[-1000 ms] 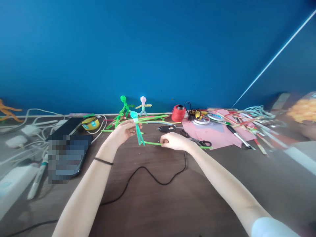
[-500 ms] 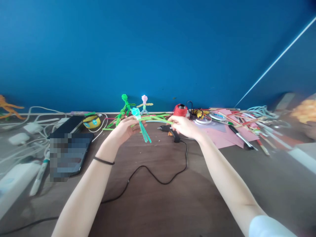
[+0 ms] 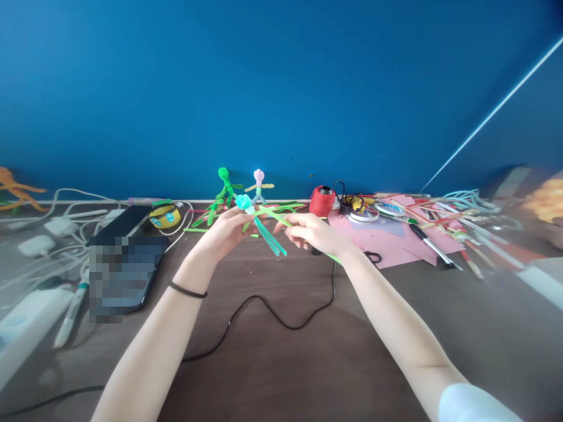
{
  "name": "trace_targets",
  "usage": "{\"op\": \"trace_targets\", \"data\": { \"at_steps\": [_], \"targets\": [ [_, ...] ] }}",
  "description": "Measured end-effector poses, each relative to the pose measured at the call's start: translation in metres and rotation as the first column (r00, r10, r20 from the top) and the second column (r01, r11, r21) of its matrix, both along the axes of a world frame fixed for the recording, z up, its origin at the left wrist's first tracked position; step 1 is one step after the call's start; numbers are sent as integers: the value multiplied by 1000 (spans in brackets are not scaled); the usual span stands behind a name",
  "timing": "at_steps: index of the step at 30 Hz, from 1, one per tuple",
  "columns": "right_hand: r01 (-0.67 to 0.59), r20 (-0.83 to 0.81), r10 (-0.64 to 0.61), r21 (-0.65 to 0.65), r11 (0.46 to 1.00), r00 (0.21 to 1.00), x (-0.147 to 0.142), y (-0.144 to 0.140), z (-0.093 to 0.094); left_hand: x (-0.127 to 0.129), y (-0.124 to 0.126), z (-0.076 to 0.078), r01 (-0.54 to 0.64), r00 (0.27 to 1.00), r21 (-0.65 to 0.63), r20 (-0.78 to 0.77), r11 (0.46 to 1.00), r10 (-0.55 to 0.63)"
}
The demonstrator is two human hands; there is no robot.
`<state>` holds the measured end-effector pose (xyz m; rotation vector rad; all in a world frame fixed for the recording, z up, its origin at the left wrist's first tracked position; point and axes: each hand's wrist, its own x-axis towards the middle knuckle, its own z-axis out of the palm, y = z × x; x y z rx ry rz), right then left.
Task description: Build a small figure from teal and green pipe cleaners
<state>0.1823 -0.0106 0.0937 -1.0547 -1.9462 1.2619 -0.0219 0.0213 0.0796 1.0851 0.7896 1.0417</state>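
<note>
My left hand [image 3: 223,233] is closed around a pipe-cleaner figure [image 3: 270,237] with a coiled turquoise head, its turquoise stems hanging down to the right. A light green pipe cleaner [image 3: 276,216] runs from just below that head across to my right hand [image 3: 313,231], whose fingers pinch it. Its far end pokes out under my right wrist. Behind my hands stand a green pipe-cleaner figure [image 3: 225,183] and a pink-headed one [image 3: 258,178]. My right hand hides most of the black glue gun.
A phone [image 3: 132,275], white cables and chargers [image 3: 61,227] lie at left beside a yellow round item [image 3: 164,217]. A red thread spool [image 3: 322,202], pink paper [image 3: 387,249] and a black marker [image 3: 433,246] are at right. A black cord [image 3: 281,321] crosses the table.
My right hand has moved slightly left and turned, bringing the green pipe cleaner across at a slant. The turquoise stems have swung a little to the right. The glue gun has become mostly covered.
</note>
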Motion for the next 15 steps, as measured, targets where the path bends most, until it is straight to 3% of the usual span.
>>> {"op": "trace_targets", "data": {
  "at_steps": [5, 11, 15],
  "targets": [
    [90, -27, -88, 60, 994, 996, -6, 1, -12, 8, -4, 1, 28, 1000, 7, 12, 1000, -28],
    [58, -147, -54, 17, 998, 988, -8, 2, -19, 13, -9, 3, 25, 1000, 17, 12, 1000, -25],
    [82, -141, -79, 16, 996, 987, -8, 4, -20, 12, -7, 0, 42, 999, 52, 14, 998, -43]
  ]
}}
